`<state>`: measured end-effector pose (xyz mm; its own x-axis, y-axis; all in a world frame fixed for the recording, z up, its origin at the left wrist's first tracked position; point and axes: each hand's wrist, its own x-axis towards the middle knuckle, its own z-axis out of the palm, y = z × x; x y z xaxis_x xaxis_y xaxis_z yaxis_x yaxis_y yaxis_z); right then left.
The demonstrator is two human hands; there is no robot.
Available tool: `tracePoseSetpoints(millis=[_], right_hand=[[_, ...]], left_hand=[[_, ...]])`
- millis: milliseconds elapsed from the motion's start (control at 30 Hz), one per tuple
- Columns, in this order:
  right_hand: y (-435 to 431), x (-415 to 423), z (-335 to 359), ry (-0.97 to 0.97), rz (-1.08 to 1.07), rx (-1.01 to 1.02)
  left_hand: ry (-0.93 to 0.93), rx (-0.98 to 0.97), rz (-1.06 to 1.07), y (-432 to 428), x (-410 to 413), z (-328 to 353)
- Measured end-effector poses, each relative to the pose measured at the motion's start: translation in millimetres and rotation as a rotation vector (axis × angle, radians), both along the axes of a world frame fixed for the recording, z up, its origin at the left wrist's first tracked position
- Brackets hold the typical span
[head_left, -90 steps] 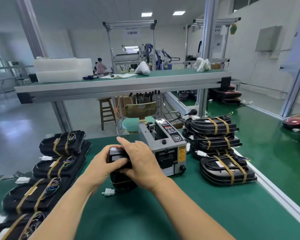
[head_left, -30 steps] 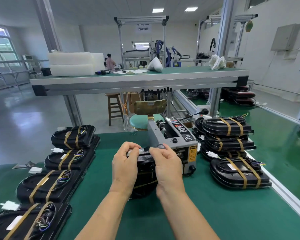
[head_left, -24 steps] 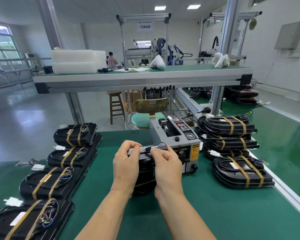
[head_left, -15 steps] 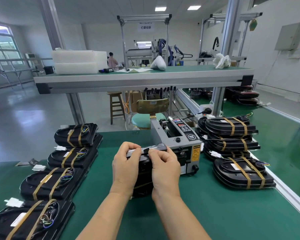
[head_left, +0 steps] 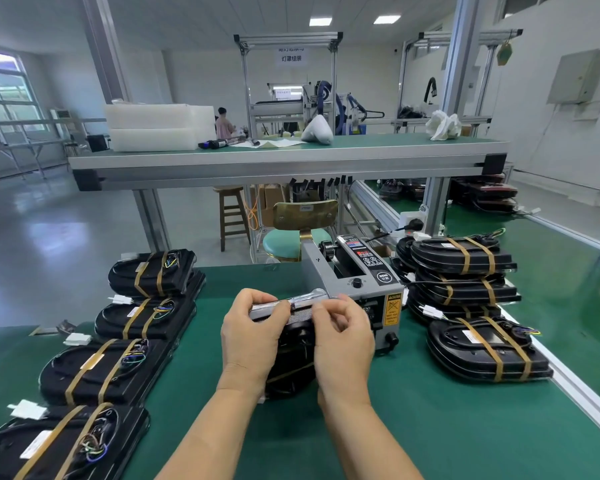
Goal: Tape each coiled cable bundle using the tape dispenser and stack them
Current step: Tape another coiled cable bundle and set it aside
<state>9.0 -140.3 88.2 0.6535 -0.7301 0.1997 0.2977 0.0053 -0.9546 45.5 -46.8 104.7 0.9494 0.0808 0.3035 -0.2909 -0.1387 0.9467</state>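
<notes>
A: Report the position of the workpiece.

B: The cable bundle (head_left: 293,362) stands on edge on the green table (head_left: 430,427), directly in front of the tape dispenser (head_left: 357,289); both hands enclose it; its lower part is visible between the wrists.

A: State of the left hand?

B: The left hand (head_left: 248,337) grips the bundle's left side; fingers curled together over the top edge; the thumb side is hidden behind the bundle.

A: State of the right hand?

B: The right hand (head_left: 343,337) is closed at the top right; thumb and forefinger pinch a strip of clear tape (head_left: 291,301) that lies along the bundle's upper edge; the other fingers are curled inward.

A: Location of other units?

B: A row of taped bundles (head_left: 108,370) lies to the left, each banded with tan tape; a stack of taped bundles (head_left: 465,268) stands to the right of the dispenser; one further taped bundle (head_left: 485,351) lies flat in front of that stack.
</notes>
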Motion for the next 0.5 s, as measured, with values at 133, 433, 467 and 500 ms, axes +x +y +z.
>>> tracePoseSetpoints(millis=[133,433,467,500], right_hand=[[-27,4,-8,-0.023,-0.06,0.102],[-90,17,-50,0.249,-0.177,0.389],[-92,18,-49,0.271,-0.152,0.388],[-92,20,-49,0.283,-0.137,0.388]], left_hand=[[0.063,-0.011,0.035,6,5,3],[0.013,0.24,0.136,6,7,5],[0.008,0.258,0.126,7,7,7],[0.001,0.287,0.112,8,8,10]])
